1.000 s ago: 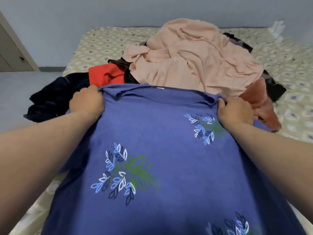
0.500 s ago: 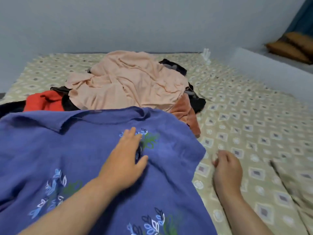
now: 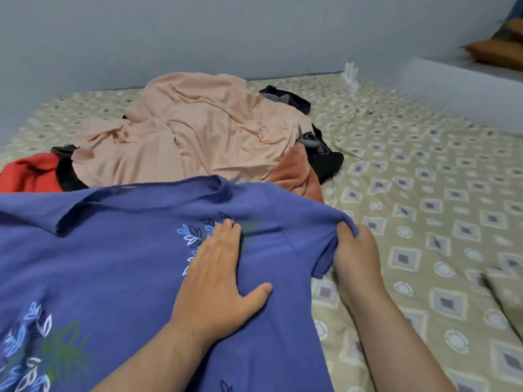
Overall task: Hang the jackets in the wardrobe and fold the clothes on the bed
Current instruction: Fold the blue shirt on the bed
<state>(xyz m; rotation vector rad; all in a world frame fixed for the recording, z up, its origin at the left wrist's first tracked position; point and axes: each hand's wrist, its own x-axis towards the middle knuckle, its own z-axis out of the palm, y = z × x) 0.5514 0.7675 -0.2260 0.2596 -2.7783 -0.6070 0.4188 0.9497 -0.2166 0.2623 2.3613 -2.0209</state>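
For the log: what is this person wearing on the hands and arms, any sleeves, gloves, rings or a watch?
Nothing visible. The left hand and right hand are bare, without gloves; no ring shows on the fingers in view. Both forearms are uncovered to the frame edge, with no sleeve, watch or bracelet.

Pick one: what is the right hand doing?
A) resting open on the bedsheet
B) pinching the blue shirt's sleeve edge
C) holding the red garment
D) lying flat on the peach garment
B: the right hand has its thumb and fingers curled round the sleeve edge of the blue shirt, while the left hand lies flat on the shirt's chest.
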